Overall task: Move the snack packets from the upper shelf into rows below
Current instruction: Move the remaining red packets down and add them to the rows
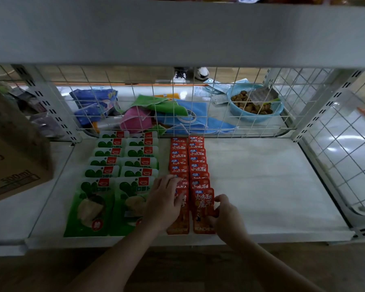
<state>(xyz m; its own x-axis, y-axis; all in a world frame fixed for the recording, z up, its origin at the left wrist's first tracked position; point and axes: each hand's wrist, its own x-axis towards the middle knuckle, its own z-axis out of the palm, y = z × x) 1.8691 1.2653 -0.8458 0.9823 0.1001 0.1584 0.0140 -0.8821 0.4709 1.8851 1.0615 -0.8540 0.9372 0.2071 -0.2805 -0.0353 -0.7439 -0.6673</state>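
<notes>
Aligning step: left hand (167, 204) lies flat on the left row of red packets (178, 157) on the lower shelf (272, 186); right hand (226, 218) pinches the right row's front packet (202, 201). Next, probably: nudge it flush, let go.

A white lower shelf (261, 186) in a metal store rack carries four rows of snack packs, each running from the front edge to the back. Green packets (105, 171) lie overlapping in two rows left of centre. Just beside them, red packets (198, 165) overlap in two narrower rows. A brown cardboard box (15, 165) stands at the far left. Wire mesh (230, 114) closes off the shelf's back and right side.
</notes>
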